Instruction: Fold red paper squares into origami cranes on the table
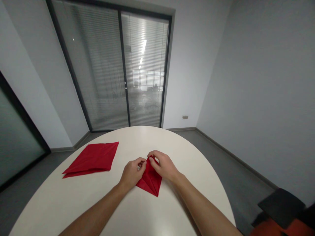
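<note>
A red cloth napkin (150, 179), folded with creases that meet at a point near me, lies on the round white table (137, 216). My left hand (133, 172) is closed at its upper left edge, thumb and fingers pinching the cloth. On the other side, my right hand (163, 165) grips the top of the same napkin between thumb and curled fingers. Both hands partly cover its far end. To the left lies a second red cloth (94, 158), folded flat in layers, apart from both hands.
Beyond the table stands a dark-framed glass partition (124, 72) with blinds. A wall socket (185, 117) sits low on the white wall. At the lower right is a black and orange chair (282, 208). Grey floor surrounds the table's curved edge.
</note>
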{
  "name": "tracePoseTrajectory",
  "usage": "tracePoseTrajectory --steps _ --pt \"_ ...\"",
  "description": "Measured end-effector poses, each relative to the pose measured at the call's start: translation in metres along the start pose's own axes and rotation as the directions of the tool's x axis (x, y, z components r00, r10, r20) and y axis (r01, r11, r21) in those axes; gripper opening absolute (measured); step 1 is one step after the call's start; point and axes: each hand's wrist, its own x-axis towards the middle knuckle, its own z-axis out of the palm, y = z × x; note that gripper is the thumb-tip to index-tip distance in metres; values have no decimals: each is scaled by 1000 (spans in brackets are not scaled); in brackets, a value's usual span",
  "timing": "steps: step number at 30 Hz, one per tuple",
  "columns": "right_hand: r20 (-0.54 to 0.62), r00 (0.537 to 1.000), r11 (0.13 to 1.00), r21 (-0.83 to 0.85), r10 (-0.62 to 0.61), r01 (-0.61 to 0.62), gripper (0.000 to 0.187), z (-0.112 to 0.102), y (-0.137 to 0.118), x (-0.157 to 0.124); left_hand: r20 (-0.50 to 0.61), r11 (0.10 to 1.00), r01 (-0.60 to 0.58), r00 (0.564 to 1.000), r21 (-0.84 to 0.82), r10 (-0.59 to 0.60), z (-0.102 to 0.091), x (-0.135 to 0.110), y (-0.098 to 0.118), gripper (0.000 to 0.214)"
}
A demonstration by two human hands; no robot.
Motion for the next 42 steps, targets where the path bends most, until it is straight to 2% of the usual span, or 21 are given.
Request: tracePoseTrajectory --steps 5,9,11,13,17,20,22,25,29,32,35,38,42 --pt "-61 990 985 129 124 -116 26 11 -2 0 -11 999 7 1000 -36 -8 1 0 1 18" --pt "-84 986 965 233 145 -122 20 16 0 1 -10 994 19 1000 -108 -20 2 1 1 15" --pt "-88 982 959 246 166 -140 23 17 1 1 -20 991 42 999 -126 -45 3 2 0 15" --pt "-88 971 957 210 222 -200 33 18 1 0 -53 989 79 995 -123 -86 3 3 -2 16" --pt "-17 948 943 109 318 -315 69 18 0 -4 -132 988 137 980 -74 -146 2 5 -11 14" --pt "44 951 949 64 306 -309 90 19 -3 -6 -147 985 162 974 -63 -170 1 6 -16 10" --pt "67 955 956 31 290 -292 97 20 -4 -8 -149 982 179 971 -57 -186 2 6 -18 10" --pt "89 950 954 -39 300 -298 91 24 -3 -9 -149 978 210 966 -11 -209 2 5 -20 15" --pt "89 959 960 -104 270 -261 60 27 1 -9 -164 953 253 960 169 -226 1 2 -23 34" --pt "97 973 973 -123 209 -197 43 28 0 -8 -210 945 129 975 301 -67 3 0 -27 52" --pt "106 974 971 -154 199 -182 41 28 -5 -7 -209 923 -63 966 381 152 5 0 -29 63" --pt "157 967 966 -197 201 -169 35 27 -10 -6 -130 900 -122 973 419 192 4 3 -29 57" --pt "200 960 956 -256 196 -142 35 26 -13 -7 -21 891 -81 995 447 101 -3 7 -27 32"
